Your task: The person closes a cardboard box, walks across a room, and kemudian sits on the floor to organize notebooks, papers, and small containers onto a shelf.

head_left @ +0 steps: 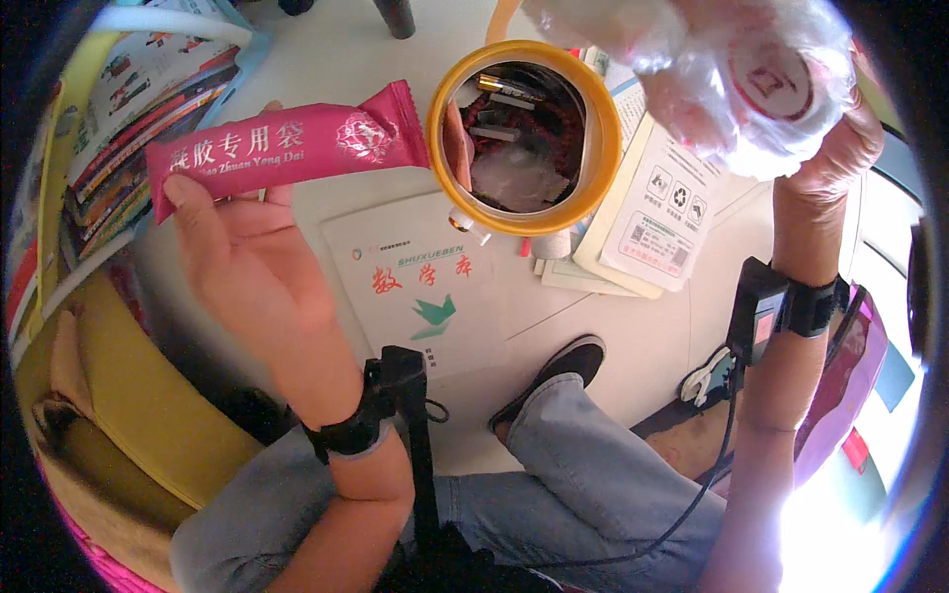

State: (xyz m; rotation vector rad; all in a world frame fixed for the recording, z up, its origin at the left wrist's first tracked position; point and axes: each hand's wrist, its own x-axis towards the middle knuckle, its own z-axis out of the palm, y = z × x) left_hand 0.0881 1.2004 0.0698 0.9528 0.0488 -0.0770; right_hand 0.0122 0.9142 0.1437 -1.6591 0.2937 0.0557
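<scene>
My left hand (pixel 259 252) is closed on one end of a long pink sachet (pixel 321 148), with the thumb across its front corner. The sachet lies level, its other end close to the rim of a round yellow-rimmed container (pixel 605 128). Inside the container are a battery (pixel 509 87), small pale pieces and a clear plastic wrapper (pixel 519 178). Up at the right, my right hand (pixel 838 148) grips a crumpled translucent plastic bag (pixel 712 109) with a round red print. The bag hides most of that hand's fingers.
A white exercise booklet (pixel 395 296) lies below the container, and a stack of papers (pixel 647 212) sits to its right. Books (pixel 148 138) fill a holder at the left. A dark shoe (pixel 578 366) and a pink-purple object (pixel 845 381) are lower down.
</scene>
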